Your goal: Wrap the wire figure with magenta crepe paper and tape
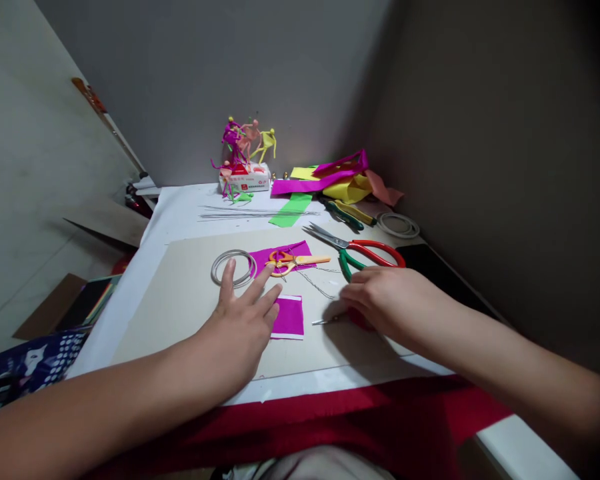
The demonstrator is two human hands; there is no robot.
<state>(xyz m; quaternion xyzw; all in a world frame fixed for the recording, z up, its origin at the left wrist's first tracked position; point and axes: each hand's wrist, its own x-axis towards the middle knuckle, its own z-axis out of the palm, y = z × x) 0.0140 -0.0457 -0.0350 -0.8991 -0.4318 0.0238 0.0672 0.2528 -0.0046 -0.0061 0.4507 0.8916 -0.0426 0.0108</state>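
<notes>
My left hand [243,320] lies with fingers spread, its fingertips by a magenta crepe paper piece [290,317] with white strips along its top and bottom edges. The thumb side reaches a coil of pale wire [233,253]. Small orange scissors [293,262] rest on another magenta piece [303,249], just beyond the fingers. My right hand [375,293] is curled down over a small red-handled tool with a pointed metal tip [325,322]; most of it is hidden under the hand. Large scissors with red and green handles [375,250] lie just behind that hand. Twisted thin wire [317,283] lies between the hands.
Behind the board [150,320] are straight wires [230,214], crepe paper strips [330,180], pliers [350,213] and a cord coil [399,225]. Small colourful wire figures [250,137] stand on a white-and-red box [253,179]. Grey panels enclose the back and right.
</notes>
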